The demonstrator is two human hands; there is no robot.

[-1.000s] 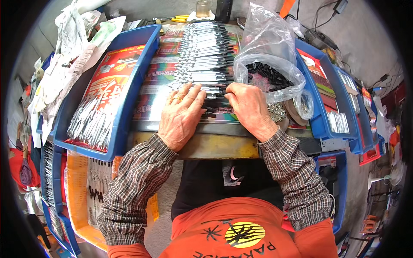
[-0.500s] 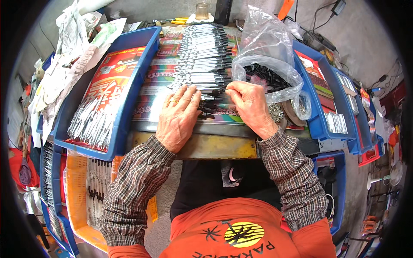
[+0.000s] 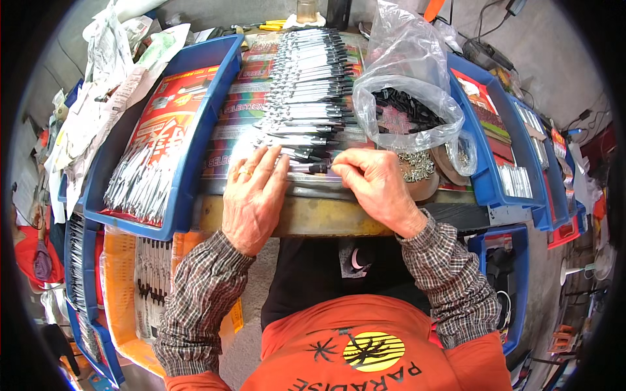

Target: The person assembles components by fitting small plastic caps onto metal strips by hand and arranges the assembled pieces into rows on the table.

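A long row of slim silver-and-black pens [image 3: 306, 91] lies side by side on the table, their black ends toward the right. My left hand [image 3: 254, 195] rests with fingers stretched over the left ends of the nearest ones. On the other side, my right hand [image 3: 379, 186] is closed in a pinch at the black end of the nearest pen [image 3: 316, 168]. Its fingertips partly hide that end. Beyond my right hand, a clear plastic bag [image 3: 411, 85] stands open with black small parts [image 3: 407, 107] inside. Small silver parts [image 3: 417, 166] lie in a shallow round container beside it.
A blue tray [image 3: 225, 72] at the left holds more pens on red printed paper. Crumpled papers [image 3: 107, 72] hang beside it. At the right, another blue tray [image 3: 464, 124] contains silver pieces. An orange crate [image 3: 120, 287] stands below the table's left side.
Both hands have moved nearer to me, down the row, the left one also shifting leftward. The right hand's pinch is now at the nearest pen; the left hand remains spread.
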